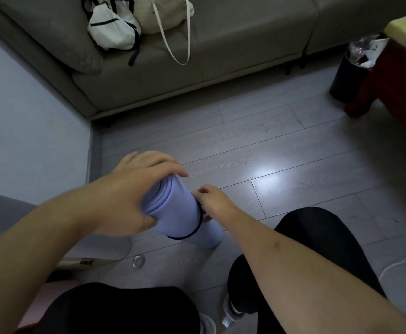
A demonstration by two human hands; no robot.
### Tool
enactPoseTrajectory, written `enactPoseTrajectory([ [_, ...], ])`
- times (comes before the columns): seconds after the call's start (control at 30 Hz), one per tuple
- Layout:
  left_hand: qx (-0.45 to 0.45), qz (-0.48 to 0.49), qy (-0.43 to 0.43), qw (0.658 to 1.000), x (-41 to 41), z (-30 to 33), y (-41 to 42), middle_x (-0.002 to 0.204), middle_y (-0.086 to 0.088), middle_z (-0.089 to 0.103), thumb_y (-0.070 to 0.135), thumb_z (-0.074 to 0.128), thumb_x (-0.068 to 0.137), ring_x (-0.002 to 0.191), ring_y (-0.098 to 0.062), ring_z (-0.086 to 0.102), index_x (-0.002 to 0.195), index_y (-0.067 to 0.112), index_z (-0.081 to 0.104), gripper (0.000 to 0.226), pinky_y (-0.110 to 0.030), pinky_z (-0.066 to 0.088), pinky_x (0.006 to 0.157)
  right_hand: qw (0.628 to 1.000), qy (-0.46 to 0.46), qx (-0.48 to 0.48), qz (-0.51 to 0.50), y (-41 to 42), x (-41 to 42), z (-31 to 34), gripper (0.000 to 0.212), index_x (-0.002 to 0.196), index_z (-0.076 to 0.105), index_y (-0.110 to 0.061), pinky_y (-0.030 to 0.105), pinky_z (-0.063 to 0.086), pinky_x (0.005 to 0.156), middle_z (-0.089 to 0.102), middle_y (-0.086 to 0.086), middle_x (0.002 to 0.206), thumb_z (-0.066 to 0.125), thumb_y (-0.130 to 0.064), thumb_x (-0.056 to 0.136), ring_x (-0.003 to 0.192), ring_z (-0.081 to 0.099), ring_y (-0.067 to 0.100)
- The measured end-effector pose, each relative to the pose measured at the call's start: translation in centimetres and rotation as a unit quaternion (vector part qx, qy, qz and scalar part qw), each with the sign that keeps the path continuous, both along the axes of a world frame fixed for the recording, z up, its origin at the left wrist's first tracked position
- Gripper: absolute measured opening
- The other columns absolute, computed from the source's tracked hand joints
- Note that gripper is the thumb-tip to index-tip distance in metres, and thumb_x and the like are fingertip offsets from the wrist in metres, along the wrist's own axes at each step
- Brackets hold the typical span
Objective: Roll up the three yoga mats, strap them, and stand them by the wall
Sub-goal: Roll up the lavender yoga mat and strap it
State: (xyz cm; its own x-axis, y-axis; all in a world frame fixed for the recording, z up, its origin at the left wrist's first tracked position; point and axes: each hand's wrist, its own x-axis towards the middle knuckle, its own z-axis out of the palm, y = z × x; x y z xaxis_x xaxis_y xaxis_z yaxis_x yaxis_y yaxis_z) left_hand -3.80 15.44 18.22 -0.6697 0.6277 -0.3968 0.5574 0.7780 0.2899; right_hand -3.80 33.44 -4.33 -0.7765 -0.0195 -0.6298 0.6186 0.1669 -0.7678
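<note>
A rolled lavender yoga mat (178, 210) stands tilted on the grey floor in front of my knees, its lower end on the boards. My left hand (134, 191) grips its upper end, fingers curled over the top rim. A thin black strap (192, 231) loops round the roll below the middle. My right hand (211, 201) pinches that strap at the roll's right side. No other mats are clearly visible.
A grey sofa (197, 68) with a white bag (112, 27) and a cream tote (166, 15) lines the back. The pale wall (28, 128) runs along the left. A dark bin (351, 73) and red table leg (378, 92) stand at right. A small clear ring (138, 261) lies on the floor.
</note>
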Motion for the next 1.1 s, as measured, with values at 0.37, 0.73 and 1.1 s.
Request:
enactPoseTrajectory([
  [0.37, -0.094, 0.386, 0.051, 0.916, 0.7, -2.3, 0.4, 0.162, -0.003, 0.016, 0.083, 0.049, 0.084, 0.143, -0.045, 0.030, 0.155, 0.046, 0.021, 0.084, -0.060, 0.040, 0.107, 0.992, 0.042, 0.017, 0.121, -1.2, 1.4, 0.6, 0.025, 0.081, 0.063, -0.009, 0.034, 0.058, 0.059, 0.064, 0.010, 0.073, 0.055, -0.014, 0.105, 0.066, 0.062, 0.023],
  [0.73, -0.043, 0.256, 0.015, 0.966, 1.3, -1.6, 0.6, 0.164, 0.015, 0.011, 0.103, 0.035, 0.060, 0.156, -0.024, 0.013, 0.152, 0.056, 0.018, 0.105, -0.062, 0.024, 0.122, 0.995, 0.071, -0.040, 0.056, -1.3, 1.1, 1.2, 0.017, 0.090, 0.069, -0.011, 0.036, 0.057, 0.056, 0.068, 0.007, 0.078, 0.067, -0.023, 0.101, 0.064, 0.063, 0.020],
  [1.1, -0.220, 0.214, 0.096, 0.947, 1.4, -1.0, 2.7, 0.114, 0.006, 0.047, 0.083, 0.060, 0.072, 0.092, -0.021, 0.057, 0.126, 0.042, 0.038, 0.071, -0.040, 0.053, 0.075, 0.980, 0.054, 0.060, 0.184, -1.1, 1.0, 1.5, 0.025, 0.096, 0.063, -0.002, 0.044, 0.064, 0.067, 0.070, 0.019, 0.088, 0.046, -0.015, 0.108, 0.072, 0.069, 0.030],
])
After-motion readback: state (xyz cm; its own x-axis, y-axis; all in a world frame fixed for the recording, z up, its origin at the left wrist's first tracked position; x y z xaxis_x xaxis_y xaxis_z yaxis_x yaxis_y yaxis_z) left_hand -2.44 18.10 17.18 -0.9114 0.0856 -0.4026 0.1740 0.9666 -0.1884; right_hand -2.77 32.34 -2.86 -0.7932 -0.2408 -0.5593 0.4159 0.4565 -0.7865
